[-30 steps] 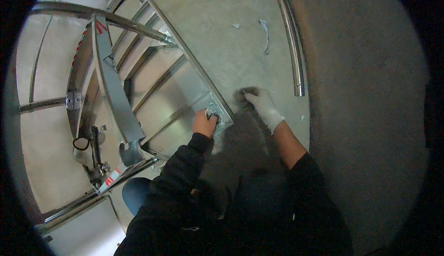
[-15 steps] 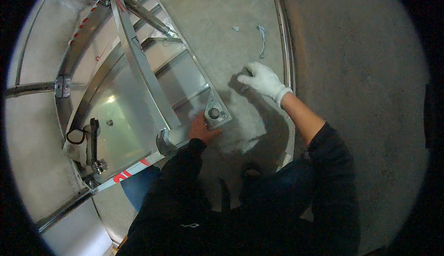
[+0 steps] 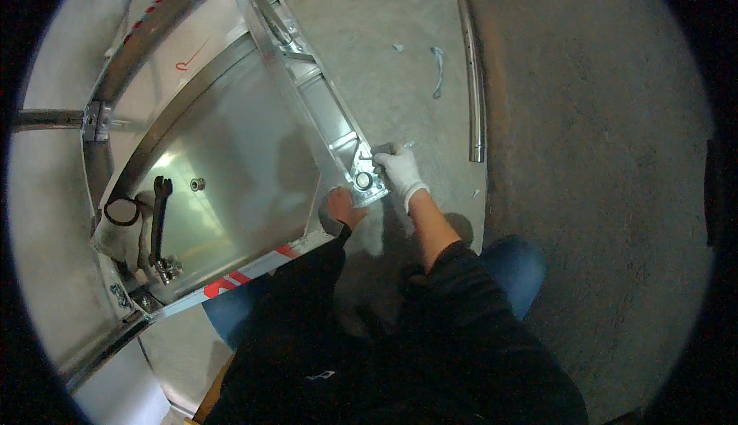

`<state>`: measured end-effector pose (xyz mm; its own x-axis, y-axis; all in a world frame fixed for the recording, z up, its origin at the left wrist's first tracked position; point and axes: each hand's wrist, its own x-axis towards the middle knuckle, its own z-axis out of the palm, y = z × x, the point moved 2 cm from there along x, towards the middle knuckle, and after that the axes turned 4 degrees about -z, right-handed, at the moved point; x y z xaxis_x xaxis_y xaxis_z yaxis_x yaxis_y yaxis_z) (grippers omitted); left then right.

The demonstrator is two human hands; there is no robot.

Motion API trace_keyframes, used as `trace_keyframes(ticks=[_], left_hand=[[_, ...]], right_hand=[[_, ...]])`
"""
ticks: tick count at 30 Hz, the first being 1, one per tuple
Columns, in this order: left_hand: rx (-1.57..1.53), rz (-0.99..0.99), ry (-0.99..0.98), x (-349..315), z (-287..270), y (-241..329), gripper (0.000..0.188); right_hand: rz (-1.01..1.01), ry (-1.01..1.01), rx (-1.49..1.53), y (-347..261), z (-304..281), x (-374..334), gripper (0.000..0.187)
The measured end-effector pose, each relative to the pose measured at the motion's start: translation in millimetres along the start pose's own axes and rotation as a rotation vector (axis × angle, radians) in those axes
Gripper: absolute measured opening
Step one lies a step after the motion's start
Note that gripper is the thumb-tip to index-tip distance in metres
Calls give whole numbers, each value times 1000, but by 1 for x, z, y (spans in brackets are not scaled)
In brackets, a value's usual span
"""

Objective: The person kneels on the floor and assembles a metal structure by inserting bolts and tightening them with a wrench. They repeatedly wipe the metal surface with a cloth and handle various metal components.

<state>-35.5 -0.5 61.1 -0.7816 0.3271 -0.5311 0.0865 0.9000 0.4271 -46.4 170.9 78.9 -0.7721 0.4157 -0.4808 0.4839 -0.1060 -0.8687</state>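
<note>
Lying between the bare left hand (image 3: 344,208) and the white-gloved right hand (image 3: 401,170), the pierced corner plate (image 3: 374,190) forms the near end of a slanting metal frame (image 3: 310,78). The left hand is at the plate's lower left side, thumb raised, the right at its upper right, fingers bent inward; whether either grips anything cannot be told. Both forearms (image 3: 435,229) reach up from below, the left leaning rightward, the right leaning leftward.
</note>
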Motion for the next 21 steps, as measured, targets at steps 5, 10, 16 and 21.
trace_keyframes(ticks=[5, 10, 16, 21], left_hand=[[-99, 131, 121, -3, 2, -17, 89], [-42, 114, 120, -10, -18, 8, 90], [-196, 192, 239, -13, -17, 6, 87], [-163, 130, 176, -15, -30, 18, 83]], right_hand=[[-257, -3, -486, -4, 17, -12, 23], [-305, 39, -774, -13, 14, -20, 23], [-260, 58, -592, -9, 12, -16, 26], [-160, -33, -485, -4, 15, -14, 30]])
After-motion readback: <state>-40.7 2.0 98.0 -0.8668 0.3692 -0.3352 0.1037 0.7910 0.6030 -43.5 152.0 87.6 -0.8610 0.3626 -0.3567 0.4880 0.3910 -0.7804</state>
